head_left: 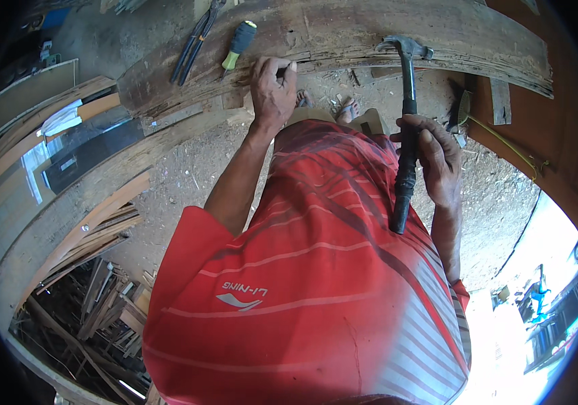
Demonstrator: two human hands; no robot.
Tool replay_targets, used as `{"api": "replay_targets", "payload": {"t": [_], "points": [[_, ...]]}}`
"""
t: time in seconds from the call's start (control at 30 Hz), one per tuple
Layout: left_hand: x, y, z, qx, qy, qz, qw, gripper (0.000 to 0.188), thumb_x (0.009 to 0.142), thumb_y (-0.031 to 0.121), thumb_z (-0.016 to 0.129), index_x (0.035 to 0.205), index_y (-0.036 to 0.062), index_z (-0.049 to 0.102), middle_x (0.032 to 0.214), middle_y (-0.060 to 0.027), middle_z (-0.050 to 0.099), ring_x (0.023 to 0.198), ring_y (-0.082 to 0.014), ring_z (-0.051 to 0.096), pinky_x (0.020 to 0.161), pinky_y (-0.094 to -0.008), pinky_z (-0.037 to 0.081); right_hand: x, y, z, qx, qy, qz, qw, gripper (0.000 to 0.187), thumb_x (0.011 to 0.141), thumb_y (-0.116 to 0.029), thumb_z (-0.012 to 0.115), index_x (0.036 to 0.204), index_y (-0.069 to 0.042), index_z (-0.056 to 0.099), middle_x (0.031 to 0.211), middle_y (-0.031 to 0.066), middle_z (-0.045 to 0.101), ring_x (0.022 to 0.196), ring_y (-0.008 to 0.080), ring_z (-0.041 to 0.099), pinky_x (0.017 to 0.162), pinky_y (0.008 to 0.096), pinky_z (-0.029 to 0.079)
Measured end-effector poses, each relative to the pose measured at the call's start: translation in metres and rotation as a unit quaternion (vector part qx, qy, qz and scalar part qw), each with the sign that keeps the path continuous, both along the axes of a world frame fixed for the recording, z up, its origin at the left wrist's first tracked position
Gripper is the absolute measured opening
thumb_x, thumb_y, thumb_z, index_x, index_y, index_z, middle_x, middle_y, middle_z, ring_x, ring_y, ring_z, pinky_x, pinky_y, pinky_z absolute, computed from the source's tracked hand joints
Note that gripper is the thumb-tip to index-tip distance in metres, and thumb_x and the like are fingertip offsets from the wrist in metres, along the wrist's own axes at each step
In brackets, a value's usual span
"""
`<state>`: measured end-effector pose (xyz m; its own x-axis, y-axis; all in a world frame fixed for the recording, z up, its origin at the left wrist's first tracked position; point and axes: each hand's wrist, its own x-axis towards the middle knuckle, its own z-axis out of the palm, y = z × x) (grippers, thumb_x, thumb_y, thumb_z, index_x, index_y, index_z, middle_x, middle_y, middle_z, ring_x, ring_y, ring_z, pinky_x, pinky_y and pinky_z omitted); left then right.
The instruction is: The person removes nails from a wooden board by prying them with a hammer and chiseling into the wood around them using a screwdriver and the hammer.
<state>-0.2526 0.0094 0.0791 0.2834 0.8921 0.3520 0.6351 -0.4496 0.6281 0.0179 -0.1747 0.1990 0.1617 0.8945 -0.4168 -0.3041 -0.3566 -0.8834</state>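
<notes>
My right hand (439, 158) is closed round the black-wrapped handle of a claw hammer (408, 84). The hammer stands out in front of my body, its metal head over the near edge of a worn wooden plank (336, 30). At that same splintered edge, my left hand (274, 94) has its fingers curled in; what they hold, if anything, is hidden. Just left of it on the plank lies a screwdriver (240, 44) with a green and black handle. Long-handled pliers (198, 42) rest farther left.
Stacked boards and dark panels (93, 155) lie at the left, with scrap wood (110, 300) below them. An orange-brown panel (539, 135) borders the right side. A yellow cord (505, 140) hangs near it. My feet (348, 110) show beneath the plank.
</notes>
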Motion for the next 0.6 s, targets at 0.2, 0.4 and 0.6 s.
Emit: {"api": "replay_targets", "payload": {"t": [0.2,0.4,0.6], "points": [[0.015,0.001,0.001,-0.047,-0.028,-0.015,0.998,0.012,0.089,0.010,0.077,0.096,0.0020,0.072,0.090,-0.0083,0.066,0.079,-0.0180,0.065,0.070,-0.0311,0.052,-0.014,0.010,0.002,-0.032,0.017,-0.113,0.993,0.063,0.099,-0.030,0.070,0.145,0.004,0.044,0.108,0.0148,0.069,0.090,0.0195,0.070,0.079,0.0293,0.057],[0.022,-0.003,-0.007,-0.051,-0.076,0.009,0.996,0.010,0.087,0.003,0.077,0.095,0.0024,0.071,0.090,-0.0078,0.067,0.082,-0.0179,0.067,0.072,-0.0298,0.054,-0.005,0.015,-0.003,-0.055,-0.017,-0.087,0.995,0.059,0.099,-0.029,0.068,0.145,0.001,0.046,0.109,0.0169,0.070,0.083,0.0185,0.072,0.069,0.0268,0.056],[0.022,0.001,-0.001,0.032,-0.048,-0.037,0.998,0.010,0.086,-0.002,0.074,0.095,0.0017,0.069,0.093,-0.0121,0.070,0.086,-0.0267,0.070,0.074,-0.0361,0.056,-0.003,0.019,-0.002,-0.056,-0.052,-0.059,0.995,0.055,0.099,-0.030,0.068,0.141,-0.001,0.048,0.102,0.0159,0.071,0.079,0.0178,0.071,0.069,0.0266,0.056]]}}
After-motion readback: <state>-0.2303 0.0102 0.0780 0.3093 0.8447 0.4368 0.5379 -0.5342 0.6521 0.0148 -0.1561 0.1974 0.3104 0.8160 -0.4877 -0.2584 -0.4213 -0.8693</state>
